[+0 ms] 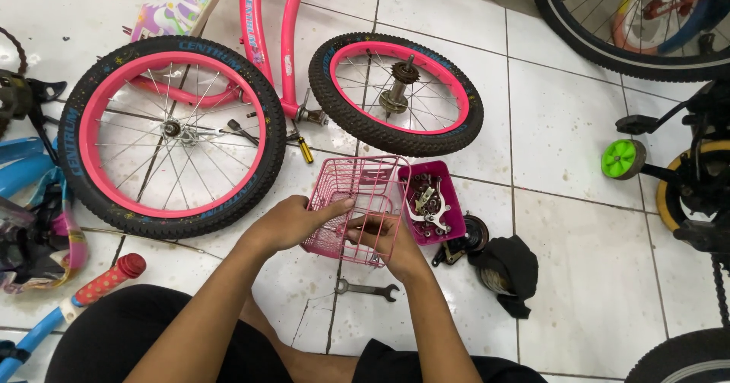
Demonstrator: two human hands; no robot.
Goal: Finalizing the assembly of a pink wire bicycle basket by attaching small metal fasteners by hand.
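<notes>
Pink wire basket, right in the middle of the scene, lifted just off the white tiled floor and tipped so its open top faces left and away. It's a small bicycle basket, thin pink wires in a tight grid, with a thicker rim running round the opening. Nothing inside it. The left hand grips the near-left rim, thumb hooked over the wire. The right hand clasps the near-right corner from below, fingers threaded against the mesh. Its far-right side sits just beside a magenta tray.
</notes>
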